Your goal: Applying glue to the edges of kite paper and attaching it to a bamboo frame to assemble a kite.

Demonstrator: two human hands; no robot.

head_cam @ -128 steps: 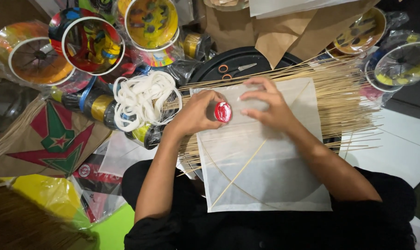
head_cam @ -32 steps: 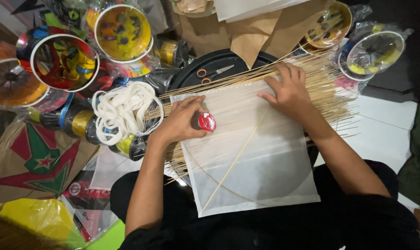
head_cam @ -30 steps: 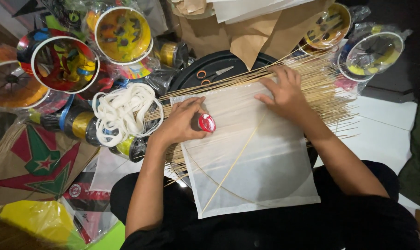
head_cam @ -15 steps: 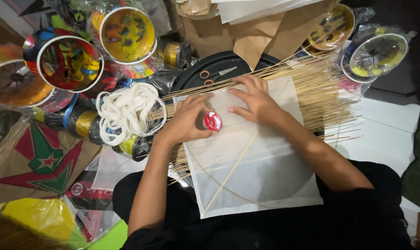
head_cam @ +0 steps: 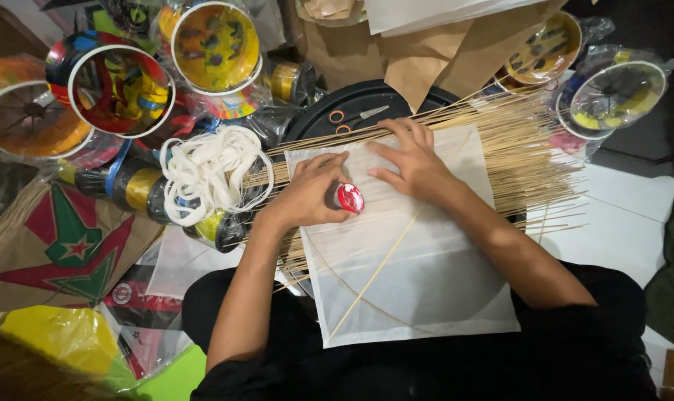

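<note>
Seen from the head camera, a person seated on the floor works over a square white paper kite [head_cam: 426, 275] spread across the lap. A thin bamboo spine runs diagonally across the sheet and a curved bow stick crosses it nearer the body.

The left hand [head_cam: 311, 194] is curled around a small red-capped glue tube [head_cam: 349, 198], fingers closed on it, with the cap pointing right just above the paper near the sheet's far left part. The right hand [head_cam: 413, 161] lies flat and open on the far edge of the kite, fingers spread and pressing the paper down, holding nothing. The two hands sit just beside each other, the tube between them.

Under the kite's far edge lies a fanned bundle of thin bamboo sticks [head_cam: 530, 148], spreading to the right. Beyond it rests a round black tray [head_cam: 329, 111] carrying orange-handled scissors [head_cam: 355, 116]. To the left sits a loose coil of white string [head_cam: 211, 171], with colourful line spools [head_cam: 121, 89] wrapped in plastic stacked farther left and more at the far right. A brown kite with a red and green star [head_cam: 62, 252] lies at the near left.
</note>
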